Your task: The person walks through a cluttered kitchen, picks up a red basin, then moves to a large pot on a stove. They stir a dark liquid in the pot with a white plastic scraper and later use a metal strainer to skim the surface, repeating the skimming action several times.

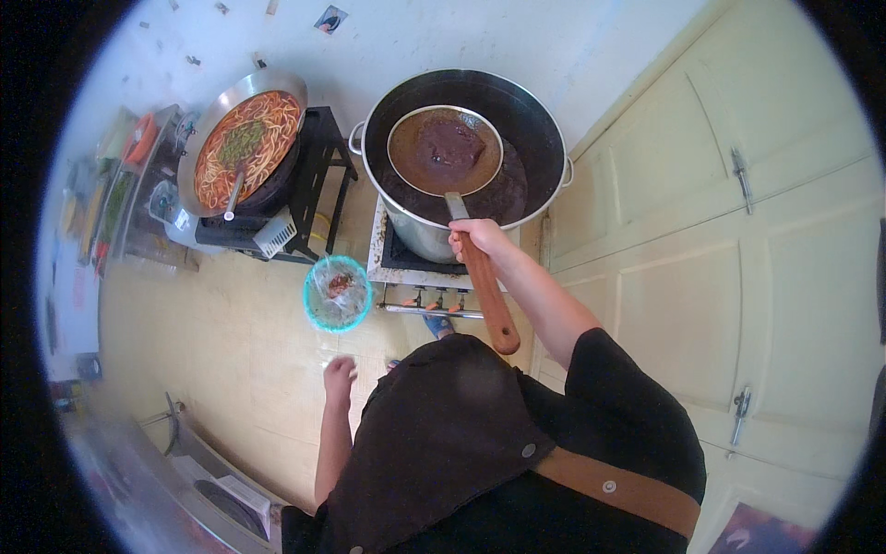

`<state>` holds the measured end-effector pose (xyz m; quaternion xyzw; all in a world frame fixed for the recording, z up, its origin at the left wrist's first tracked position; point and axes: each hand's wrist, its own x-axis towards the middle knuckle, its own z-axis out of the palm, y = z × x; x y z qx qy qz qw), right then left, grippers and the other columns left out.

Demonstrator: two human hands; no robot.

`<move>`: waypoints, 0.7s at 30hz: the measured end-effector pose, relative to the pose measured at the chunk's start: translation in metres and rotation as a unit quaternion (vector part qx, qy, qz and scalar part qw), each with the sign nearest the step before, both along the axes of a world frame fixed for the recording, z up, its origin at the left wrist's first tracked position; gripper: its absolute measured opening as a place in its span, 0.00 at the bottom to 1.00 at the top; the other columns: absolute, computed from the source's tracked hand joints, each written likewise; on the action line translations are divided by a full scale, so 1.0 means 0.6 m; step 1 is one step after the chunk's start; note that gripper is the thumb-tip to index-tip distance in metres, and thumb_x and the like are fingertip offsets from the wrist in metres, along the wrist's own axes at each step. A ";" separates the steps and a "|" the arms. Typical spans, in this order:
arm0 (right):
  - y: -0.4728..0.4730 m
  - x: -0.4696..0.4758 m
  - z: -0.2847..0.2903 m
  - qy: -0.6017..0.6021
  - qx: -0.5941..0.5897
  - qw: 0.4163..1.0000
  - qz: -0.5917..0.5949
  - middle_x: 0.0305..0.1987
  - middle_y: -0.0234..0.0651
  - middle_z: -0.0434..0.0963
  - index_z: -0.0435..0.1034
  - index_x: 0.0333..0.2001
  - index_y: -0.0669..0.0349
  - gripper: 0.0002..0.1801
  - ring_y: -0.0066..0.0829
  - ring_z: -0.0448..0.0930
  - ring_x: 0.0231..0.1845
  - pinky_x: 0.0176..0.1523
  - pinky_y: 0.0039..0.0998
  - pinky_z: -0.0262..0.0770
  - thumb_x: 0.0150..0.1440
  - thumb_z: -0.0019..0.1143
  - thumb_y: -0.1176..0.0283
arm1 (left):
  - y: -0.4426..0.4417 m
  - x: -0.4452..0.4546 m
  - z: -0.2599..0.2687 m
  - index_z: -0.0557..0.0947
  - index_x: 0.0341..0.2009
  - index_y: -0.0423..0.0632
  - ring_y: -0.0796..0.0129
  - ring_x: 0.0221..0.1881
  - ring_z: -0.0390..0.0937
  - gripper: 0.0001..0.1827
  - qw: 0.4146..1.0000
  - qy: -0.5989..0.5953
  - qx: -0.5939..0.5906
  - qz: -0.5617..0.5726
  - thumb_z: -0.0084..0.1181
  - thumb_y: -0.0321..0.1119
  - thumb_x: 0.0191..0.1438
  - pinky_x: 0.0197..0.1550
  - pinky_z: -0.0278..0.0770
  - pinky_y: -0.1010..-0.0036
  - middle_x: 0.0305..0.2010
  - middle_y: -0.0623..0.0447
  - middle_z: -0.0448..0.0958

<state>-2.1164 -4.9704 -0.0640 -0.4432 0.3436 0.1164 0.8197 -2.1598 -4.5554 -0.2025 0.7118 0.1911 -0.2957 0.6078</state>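
My right hand (pixel 482 239) grips the wooden handle of a round, long-handled strainer or ladle (pixel 445 150), near its metal neck. The round head lies within the mouth of a large metal stockpot (pixel 419 239) and holds a dark brown, wet mass. Dark contents show in the pot below it. The pot stands on a gas stove (pixel 377 260). My left hand (pixel 340 376) hangs at my left side over the floor, slightly blurred, fingers curled; whether it holds anything small is hidden.
Left of the pot, a wok (pixel 252 83) of noodles in red sauce with green pieces holds a utensil (pixel 236 194), on a black stand (pixel 322 131). A turquoise, plastic-lined bin (pixel 337 325) sits on the floor. Cream doors (pixel 675 298) line the right; loaded shelves (pixel 142 187) the left.
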 end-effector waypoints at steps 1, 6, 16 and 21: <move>0.011 0.001 -0.004 -0.002 0.005 1.000 0.000 0.19 0.30 0.69 0.65 0.22 0.59 0.12 0.23 0.70 0.18 0.24 0.27 0.69 0.56 0.46 0.67 | -0.045 0.018 0.048 0.76 0.35 0.43 0.70 0.37 0.73 0.08 0.999 -0.021 -0.037 -0.028 0.51 0.32 0.51 0.40 0.73 0.72 0.33 0.53 0.75; 0.066 0.012 -0.004 -0.003 0.023 1.000 -0.014 0.19 0.31 0.69 0.65 0.22 0.60 0.12 0.25 0.70 0.19 0.26 0.27 0.69 0.56 0.46 0.66 | -0.245 0.042 0.312 0.75 0.42 0.42 0.66 0.37 0.77 0.26 0.902 0.098 -0.266 -0.326 0.40 0.55 0.59 0.39 0.74 0.73 0.34 0.50 0.77; 0.117 -0.013 0.009 -0.067 0.243 0.955 -0.156 0.30 0.36 0.72 0.62 0.35 0.64 0.15 0.27 0.73 0.24 0.29 0.25 0.70 0.57 0.47 0.62 | -0.312 0.016 0.348 0.69 0.41 0.44 0.68 0.30 0.74 0.14 0.901 0.167 -0.317 -0.244 0.55 0.33 0.51 0.34 0.73 0.73 0.31 0.51 0.74; 0.119 -0.041 -0.014 -0.104 0.399 0.900 -0.140 0.21 0.24 0.59 0.60 0.39 0.64 0.09 0.11 0.61 0.19 0.23 0.14 0.59 0.60 0.44 0.70 | -0.324 0.011 0.346 0.71 0.42 0.42 0.67 0.33 0.75 0.16 0.905 0.121 -0.264 -0.310 0.53 0.39 0.53 0.36 0.74 0.74 0.34 0.51 0.75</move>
